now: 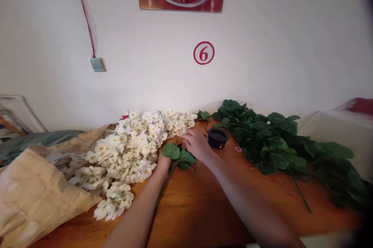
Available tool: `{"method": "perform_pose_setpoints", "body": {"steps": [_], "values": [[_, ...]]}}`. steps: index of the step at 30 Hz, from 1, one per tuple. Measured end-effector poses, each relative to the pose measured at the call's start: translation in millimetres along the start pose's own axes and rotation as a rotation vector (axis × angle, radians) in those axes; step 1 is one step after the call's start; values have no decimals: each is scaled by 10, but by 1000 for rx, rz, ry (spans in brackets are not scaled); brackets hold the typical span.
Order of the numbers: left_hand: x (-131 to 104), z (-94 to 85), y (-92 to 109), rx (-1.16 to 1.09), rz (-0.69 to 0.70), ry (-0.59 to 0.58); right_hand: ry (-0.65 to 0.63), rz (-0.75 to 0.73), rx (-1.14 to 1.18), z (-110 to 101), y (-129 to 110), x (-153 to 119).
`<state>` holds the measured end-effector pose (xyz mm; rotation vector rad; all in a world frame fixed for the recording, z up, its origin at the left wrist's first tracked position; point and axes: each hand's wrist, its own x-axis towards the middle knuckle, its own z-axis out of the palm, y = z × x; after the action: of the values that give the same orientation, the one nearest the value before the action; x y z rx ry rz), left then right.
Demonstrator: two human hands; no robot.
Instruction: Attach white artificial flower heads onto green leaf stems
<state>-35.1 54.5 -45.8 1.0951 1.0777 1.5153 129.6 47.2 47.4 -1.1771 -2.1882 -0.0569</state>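
On the wooden table (204, 201), beside the heap of white flowers (131, 151): leafy green sprig (177, 154), light, limp, likely easily bent, best taken by its stem, left hand (162, 162) closed on it, right hand (196, 143) loosely curled over its top, grip unclear.

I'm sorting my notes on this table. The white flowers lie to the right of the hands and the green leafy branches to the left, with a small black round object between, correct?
Not quite: the head view shows the sides swapped. The white flowers lie left of the hands, the green leafy branches right; the small black round object sits between.
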Motion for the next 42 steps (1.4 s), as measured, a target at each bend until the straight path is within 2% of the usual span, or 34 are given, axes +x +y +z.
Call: {"method": "perform_pose_setpoints", "body": {"steps": [5, 7, 9, 12, 15, 17, 18, 21, 24, 25, 27, 31, 33, 35, 38, 42], "values": [[-20, -66, -18, 69, 34, 129, 181, 66, 249, -397, -245, 150], [-42, -38, 22, 101, 85, 179, 156, 71, 315, -555, -352, 149], [-99, 8, 116, 153, 168, 205, 80, 8, 334, -691, -441, 103], [-268, 58, 408, 222, 284, 171, -17, -166, 341, -857, -532, 2], [-430, 9, 855, 387, 553, 206, 74, -333, 288, -1003, -565, -84], [-437, -85, 1145, 577, 741, 324, 168, -380, 259, -1101, -561, -125], [-396, -143, 1260, 684, 786, 356, 205, -387, 258, -1149, -556, -142], [-113, -325, 1423, 983, 747, 334, 266, -394, 287, -1274, -553, -188], [238, -462, 1391, 1149, 632, 244, 271, -404, 309, -1347, -582, -225], [327, -484, 1378, 1199, 581, 191, 267, -409, 311, -1358, -596, -234], [426, -485, 1405, 1252, 555, 179, 261, -422, 313, -1365, -620, -244], [322, -332, 1714, 1098, 656, 303, 332, -349, 358, -1328, -603, -215], [178, -204, 1933, 910, 633, 391, 402, -229, 392, -1283, -561, -176], [12, -60, 2129, 696, 646, 428, 429, -83, 438, -1220, -517, -130], [-241, 165, 2310, 462, 688, 424, 351, 99, 609, -1104, -493, -70], [-524, 435, 2316, 261, 705, 321, 142, 176, 1020, -951, -563, -16]]}}
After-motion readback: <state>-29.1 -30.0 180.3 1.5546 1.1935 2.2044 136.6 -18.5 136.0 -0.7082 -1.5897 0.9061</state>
